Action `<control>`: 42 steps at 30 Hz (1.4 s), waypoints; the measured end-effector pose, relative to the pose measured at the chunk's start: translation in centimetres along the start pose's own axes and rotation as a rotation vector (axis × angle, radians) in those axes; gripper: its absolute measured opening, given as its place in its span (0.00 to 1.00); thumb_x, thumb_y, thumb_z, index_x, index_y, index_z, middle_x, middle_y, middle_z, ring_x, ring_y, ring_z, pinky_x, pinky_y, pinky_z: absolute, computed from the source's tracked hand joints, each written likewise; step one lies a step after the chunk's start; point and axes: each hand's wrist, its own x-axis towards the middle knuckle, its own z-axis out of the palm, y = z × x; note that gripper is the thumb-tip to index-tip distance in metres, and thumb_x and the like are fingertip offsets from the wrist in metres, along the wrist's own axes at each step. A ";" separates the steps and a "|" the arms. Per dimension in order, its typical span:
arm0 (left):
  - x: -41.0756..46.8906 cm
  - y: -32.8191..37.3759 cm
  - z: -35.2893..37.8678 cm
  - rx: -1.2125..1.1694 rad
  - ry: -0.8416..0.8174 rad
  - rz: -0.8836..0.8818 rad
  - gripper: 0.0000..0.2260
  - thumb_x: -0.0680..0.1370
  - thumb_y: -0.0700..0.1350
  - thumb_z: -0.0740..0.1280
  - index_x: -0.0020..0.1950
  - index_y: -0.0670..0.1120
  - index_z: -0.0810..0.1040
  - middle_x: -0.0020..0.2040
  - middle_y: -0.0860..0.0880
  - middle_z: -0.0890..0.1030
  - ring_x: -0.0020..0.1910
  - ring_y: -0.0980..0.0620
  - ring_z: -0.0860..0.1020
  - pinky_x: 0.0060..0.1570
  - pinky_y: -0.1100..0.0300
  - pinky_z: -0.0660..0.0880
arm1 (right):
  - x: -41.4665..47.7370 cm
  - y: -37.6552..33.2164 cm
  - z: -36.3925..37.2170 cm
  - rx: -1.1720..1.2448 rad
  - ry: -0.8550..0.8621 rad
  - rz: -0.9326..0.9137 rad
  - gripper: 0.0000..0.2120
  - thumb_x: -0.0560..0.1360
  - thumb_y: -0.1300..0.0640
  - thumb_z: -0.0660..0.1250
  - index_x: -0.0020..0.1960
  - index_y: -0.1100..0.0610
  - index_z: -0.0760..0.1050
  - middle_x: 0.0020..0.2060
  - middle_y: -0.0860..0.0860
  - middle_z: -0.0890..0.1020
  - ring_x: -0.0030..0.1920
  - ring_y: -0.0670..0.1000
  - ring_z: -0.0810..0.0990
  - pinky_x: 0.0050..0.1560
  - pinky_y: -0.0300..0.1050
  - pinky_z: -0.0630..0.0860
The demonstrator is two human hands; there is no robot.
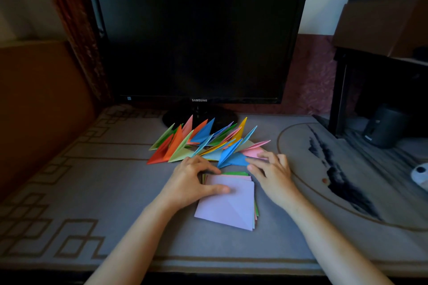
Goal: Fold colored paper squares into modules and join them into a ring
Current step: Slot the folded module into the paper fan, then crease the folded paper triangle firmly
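We look down on a stack of coloured paper squares topped by a pale lilac sheet (228,206), lying flat on the grey table cover with a brown line pattern (92,192), near the front edge and just before a heap of folded pointed paper modules in red, orange, green, blue, yellow and pink (199,143). Our left hand (192,183) rests on the stack's near-left corner: the thumb lies flat on the lilac sheet, the fingers bend along the far edge, and we cannot tell whether they grip the paper or only steady it. Our right hand (272,173), blurred, hangs with fingers loosely spread beside the stack's far-right corner, its fingertips at a blue folded module (231,158) on the near edge of the heap; it holds nothing. Behind the heap stands a black flat monitor with a dark screen (199,39). At far right we see a brown cardboard box (382,14) and, lower down, a dark round speaker (382,127)
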 end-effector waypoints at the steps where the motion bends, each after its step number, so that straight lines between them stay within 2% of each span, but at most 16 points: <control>1: 0.0 0.0 0.0 0.012 -0.006 0.000 0.29 0.56 0.72 0.67 0.50 0.59 0.81 0.51 0.59 0.77 0.55 0.59 0.72 0.59 0.65 0.66 | 0.0 -0.1 0.0 -0.076 -0.037 0.002 0.17 0.80 0.47 0.56 0.67 0.45 0.71 0.67 0.48 0.67 0.64 0.53 0.60 0.63 0.39 0.51; 3: 0.0 0.0 0.0 0.039 -0.022 0.001 0.30 0.55 0.72 0.66 0.51 0.59 0.80 0.52 0.58 0.77 0.55 0.59 0.71 0.58 0.66 0.65 | -0.1 -0.1 0.1 -0.172 -0.093 -0.017 0.19 0.81 0.46 0.52 0.71 0.42 0.65 0.70 0.47 0.63 0.66 0.52 0.57 0.63 0.40 0.49; 5: 0.1 -0.1 0.0 0.050 -0.026 -0.003 0.30 0.55 0.73 0.65 0.52 0.60 0.80 0.53 0.58 0.76 0.55 0.59 0.70 0.57 0.66 0.64 | 0.0 -0.1 0.2 -0.136 -0.062 -0.041 0.19 0.81 0.47 0.53 0.71 0.43 0.64 0.69 0.48 0.64 0.65 0.52 0.58 0.63 0.39 0.50; 9: 0.1 -0.1 0.0 0.052 -0.027 -0.006 0.28 0.56 0.72 0.67 0.51 0.61 0.79 0.53 0.58 0.77 0.55 0.57 0.70 0.57 0.62 0.67 | 0.1 -0.2 -0.4 0.208 0.244 -0.105 0.15 0.80 0.56 0.60 0.64 0.49 0.75 0.55 0.49 0.73 0.54 0.47 0.61 0.57 0.27 0.53; 11: 0.1 -0.1 0.0 0.052 -0.022 0.000 0.25 0.58 0.70 0.70 0.50 0.61 0.79 0.52 0.58 0.77 0.54 0.57 0.71 0.57 0.60 0.68 | 0.0 -0.5 -0.7 0.248 0.282 -0.163 0.11 0.78 0.55 0.62 0.56 0.52 0.80 0.50 0.48 0.75 0.53 0.45 0.61 0.57 0.24 0.54; 14: 0.1 -0.2 0.0 0.051 -0.009 0.014 0.26 0.58 0.71 0.67 0.50 0.60 0.80 0.51 0.59 0.77 0.53 0.58 0.71 0.54 0.65 0.68 | -0.4 -1.0 -0.5 0.266 0.126 -0.240 0.09 0.75 0.49 0.67 0.49 0.52 0.83 0.48 0.46 0.75 0.52 0.45 0.62 0.59 0.27 0.56; 18: 0.2 -0.3 0.0 0.046 -0.002 0.036 0.28 0.59 0.71 0.66 0.52 0.58 0.81 0.51 0.58 0.78 0.53 0.58 0.72 0.52 0.67 0.68 | -0.7 -0.9 -0.2 0.209 -0.068 -0.295 0.24 0.63 0.30 0.68 0.51 0.45 0.82 0.49 0.42 0.72 0.53 0.42 0.59 0.57 0.23 0.52; 20: 0.2 -0.2 0.0 0.036 -0.004 0.035 0.26 0.59 0.68 0.69 0.52 0.57 0.81 0.51 0.57 0.78 0.53 0.58 0.72 0.52 0.69 0.68 | -0.6 -0.8 -0.2 0.229 -0.084 -0.295 0.28 0.59 0.28 0.66 0.51 0.44 0.81 0.49 0.41 0.73 0.52 0.38 0.58 0.57 0.22 0.51; 22: 0.2 -0.1 0.0 0.021 0.001 0.034 0.23 0.61 0.62 0.75 0.52 0.55 0.81 0.51 0.57 0.78 0.54 0.59 0.72 0.52 0.72 0.66 | -0.6 -0.9 -0.2 0.258 -0.085 -0.301 0.25 0.60 0.32 0.69 0.50 0.45 0.82 0.49 0.42 0.74 0.54 0.33 0.57 0.57 0.22 0.51; 24: 0.3 0.1 0.0 0.006 0.021 0.047 0.19 0.63 0.55 0.78 0.52 0.54 0.81 0.51 0.58 0.77 0.54 0.58 0.72 0.53 0.71 0.67 | -0.5 -1.0 -0.1 0.264 -0.090 -0.308 0.18 0.62 0.39 0.75 0.49 0.45 0.82 0.49 0.43 0.75 0.56 0.32 0.57 0.58 0.23 0.52; 26: 0.3 0.2 0.1 -0.024 0.042 0.063 0.17 0.64 0.52 0.78 0.50 0.55 0.80 0.50 0.60 0.76 0.54 0.59 0.72 0.54 0.67 0.69 | -0.5 -1.0 0.0 0.291 -0.088 -0.299 0.13 0.64 0.44 0.76 0.47 0.44 0.81 0.49 0.43 0.76 0.57 0.35 0.59 0.58 0.27 0.55; 31: 0.1 0.5 0.1 -0.096 0.067 0.092 0.17 0.64 0.48 0.79 0.47 0.59 0.76 0.49 0.61 0.76 0.53 0.60 0.72 0.51 0.62 0.72 | -0.6 -1.5 -0.3 0.370 -0.063 -0.275 0.09 0.62 0.45 0.74 0.39 0.44 0.77 0.44 0.43 0.78 0.55 0.44 0.66 0.58 0.42 0.63; 33: 0.0 1.0 -0.1 -0.144 0.075 0.052 0.18 0.65 0.48 0.78 0.49 0.60 0.76 0.50 0.60 0.77 0.53 0.61 0.73 0.50 0.65 0.71 | -0.7 -1.7 -0.5 0.413 -0.067 -0.231 0.10 0.64 0.51 0.76 0.37 0.46 0.74 0.43 0.45 0.77 0.53 0.47 0.67 0.54 0.37 0.65; 36: -0.2 1.8 -0.3 -0.267 0.116 -0.009 0.19 0.66 0.46 0.77 0.53 0.58 0.76 0.52 0.58 0.78 0.50 0.63 0.74 0.47 0.72 0.70 | -0.9 -2.3 -1.2 0.556 -0.030 -0.138 0.11 0.67 0.59 0.75 0.37 0.48 0.75 0.42 0.49 0.75 0.44 0.38 0.71 0.42 0.27 0.65; 39: -0.1 2.2 -0.5 -0.395 0.132 -0.045 0.15 0.69 0.45 0.76 0.54 0.52 0.78 0.49 0.58 0.81 0.48 0.62 0.77 0.47 0.68 0.73 | -0.9 -2.5 -1.7 0.742 -0.006 -0.090 0.08 0.70 0.64 0.72 0.38 0.56 0.74 0.33 0.48 0.76 0.30 0.37 0.70 0.34 0.28 0.64; 42: -0.1 2.5 -0.8 -0.518 0.108 -0.090 0.08 0.71 0.42 0.73 0.49 0.48 0.80 0.44 0.56 0.82 0.44 0.60 0.80 0.45 0.65 0.75 | -0.8 -2.3 -1.7 0.882 -0.010 -0.024 0.08 0.71 0.64 0.71 0.39 0.56 0.73 0.28 0.46 0.78 0.30 0.41 0.72 0.33 0.32 0.65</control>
